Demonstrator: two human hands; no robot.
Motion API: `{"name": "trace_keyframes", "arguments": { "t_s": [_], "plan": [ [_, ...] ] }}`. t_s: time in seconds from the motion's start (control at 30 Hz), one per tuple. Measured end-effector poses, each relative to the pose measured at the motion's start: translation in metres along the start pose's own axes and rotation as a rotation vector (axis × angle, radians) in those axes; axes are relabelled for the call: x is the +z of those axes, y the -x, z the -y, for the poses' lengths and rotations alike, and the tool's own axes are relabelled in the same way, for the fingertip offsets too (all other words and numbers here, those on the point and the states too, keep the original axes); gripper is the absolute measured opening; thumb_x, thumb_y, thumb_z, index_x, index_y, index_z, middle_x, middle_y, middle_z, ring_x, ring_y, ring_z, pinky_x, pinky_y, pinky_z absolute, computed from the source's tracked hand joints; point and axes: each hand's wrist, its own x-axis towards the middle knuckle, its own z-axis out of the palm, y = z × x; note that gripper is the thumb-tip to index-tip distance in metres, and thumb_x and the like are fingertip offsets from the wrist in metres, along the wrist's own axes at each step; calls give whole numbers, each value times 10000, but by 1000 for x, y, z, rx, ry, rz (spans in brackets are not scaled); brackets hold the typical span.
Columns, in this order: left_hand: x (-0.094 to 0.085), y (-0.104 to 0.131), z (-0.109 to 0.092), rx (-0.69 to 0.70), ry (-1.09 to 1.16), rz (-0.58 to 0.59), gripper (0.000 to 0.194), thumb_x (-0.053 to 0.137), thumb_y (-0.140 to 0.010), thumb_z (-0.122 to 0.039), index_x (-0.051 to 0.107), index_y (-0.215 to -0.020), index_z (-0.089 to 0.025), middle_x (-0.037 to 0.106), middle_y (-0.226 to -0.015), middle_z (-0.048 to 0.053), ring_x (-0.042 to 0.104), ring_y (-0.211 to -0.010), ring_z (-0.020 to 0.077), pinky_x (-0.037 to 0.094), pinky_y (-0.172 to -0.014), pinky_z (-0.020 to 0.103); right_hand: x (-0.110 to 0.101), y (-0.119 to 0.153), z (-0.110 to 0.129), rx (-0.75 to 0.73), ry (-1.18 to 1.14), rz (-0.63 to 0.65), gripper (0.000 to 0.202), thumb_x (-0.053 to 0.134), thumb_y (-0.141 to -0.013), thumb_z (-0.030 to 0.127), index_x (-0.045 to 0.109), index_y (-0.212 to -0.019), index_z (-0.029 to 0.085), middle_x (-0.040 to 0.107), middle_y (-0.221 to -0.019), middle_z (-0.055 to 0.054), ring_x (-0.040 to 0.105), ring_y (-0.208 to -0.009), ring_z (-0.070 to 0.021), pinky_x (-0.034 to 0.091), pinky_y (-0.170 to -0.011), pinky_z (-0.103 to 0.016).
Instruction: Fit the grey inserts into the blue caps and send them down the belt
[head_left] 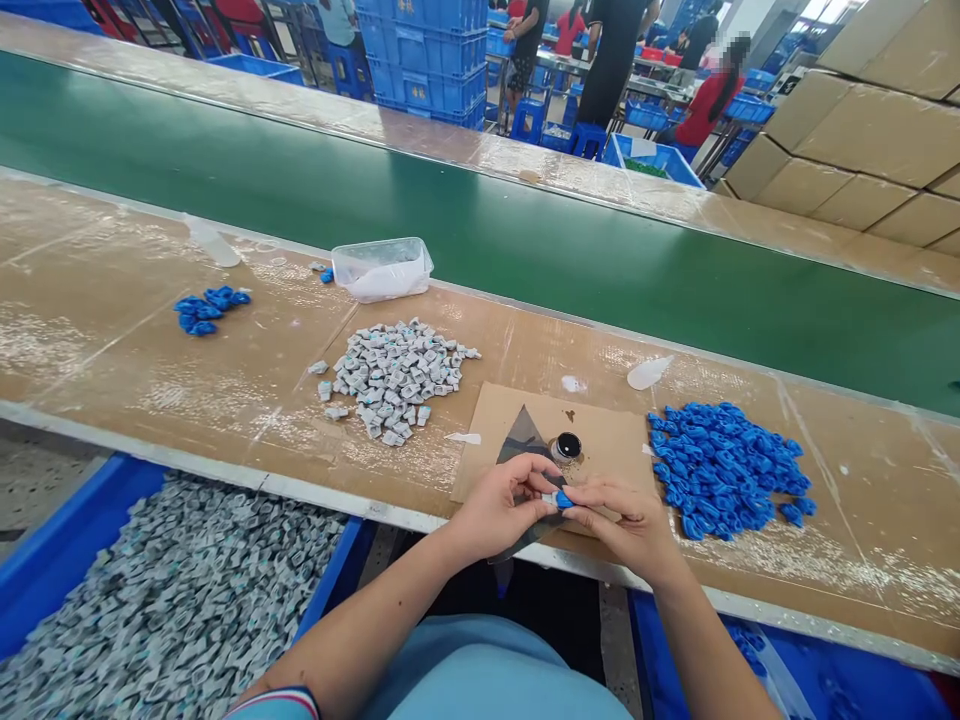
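My left hand (495,508) pinches a small whitish-grey part, mostly hidden by the fingertips. My right hand (628,522) has a small blue part (563,499) between thumb and fingers. The two pieces meet end to end; I cannot tell how far one sits in the other. Both hands are over a cardboard sheet (607,425) with a dark, pointed film (523,432) on it. Just beyond my fingers stands a small round pot with a black top (568,446). A pile of grey parts (401,370) lies to the left, a pile of blue parts (724,465) to the right.
Behind the piles runs a green conveyor belt (480,230). A clear plastic tub (382,272) and white bottles (212,242) (649,372) stand or lie near it. Below the table edge is a blue crate (52,555) of grey parts. Cartons (862,130) are stacked at the far right.
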Motion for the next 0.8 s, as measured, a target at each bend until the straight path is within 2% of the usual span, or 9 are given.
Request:
{"name": "trace_keyframes", "arguments": {
  "t_s": [0.1,0.2,0.3,0.37,0.43,0.53,0.57,0.67,0.8],
  "plan": [
    [7,1,1,-40,144,-24,309,736,-696,-263,597,-949,-153,683,-806,43,649,-768,145,507,-742,268,5,3,-1,-18,-37,-86,192,725,-762,204,755,-919,310,745,-746,7,674,-643,-137,586,-710,-286],
    [12,0,4,-50,198,-73,311,755,-683,-290,602,-915,-151,684,-809,46,652,-789,148,509,-779,277,10,5,-1,7,-18,-150,181,719,-768,206,756,-904,318,750,-750,19,674,-636,-140,572,-822,-350],
    [11,-5,1,-62,141,-56,295,744,-685,-291,614,-915,-159,680,-794,38,649,-778,151,515,-769,284,9,7,0,81,52,-134,152,693,-788,244,754,-911,308,759,-817,0,695,-727,-169,574,-804,-354],
    [4,-14,-6,-56,64,-41,270,724,-694,-300,624,-907,-166,677,-799,37,642,-777,155,519,-752,288,-1,10,0,125,107,-119,161,664,-806,278,747,-944,292,756,-889,-21,697,-808,-185,574,-769,-334],
    [-10,-30,-16,-25,-48,-95,233,695,-705,-308,630,-881,-169,675,-828,42,632,-795,159,517,-760,297,-19,19,-4,188,200,-192,161,621,-827,316,742,-922,268,750,-889,-39,691,-815,-190,568,-736,-322],
    [-33,-67,-31,54,-292,-254,198,666,-686,-280,628,-844,-168,665,-817,37,610,-779,164,505,-775,315,-53,44,-14,369,411,-406,227,570,-839,397,720,-789,234,727,-744,-45,660,-669,-181,552,-641,-310],
    [-39,-82,-34,73,-384,-289,184,653,-686,-261,626,-843,-168,661,-817,37,607,-784,168,501,-790,323,-64,53,-18,425,471,-441,263,562,-834,430,710,-755,227,714,-702,-44,642,-619,-177,540,-601,-305],
    [-49,-122,-40,69,-633,-323,121,614,-706,-213,619,-817,-167,665,-815,50,613,-796,190,497,-814,353,-85,76,-28,496,569,-366,321,569,-804,509,716,-753,228,687,-657,-42,609,-547,-173,516,-541,-307],
    [-43,-152,-38,33,-794,-329,126,548,-739,-110,625,-833,-142,683,-830,87,635,-811,213,498,-838,386,-85,88,-37,452,622,-244,344,559,-784,552,727,-811,254,691,-701,-44,607,-529,-179,511,-530,-326]
  ]
}}
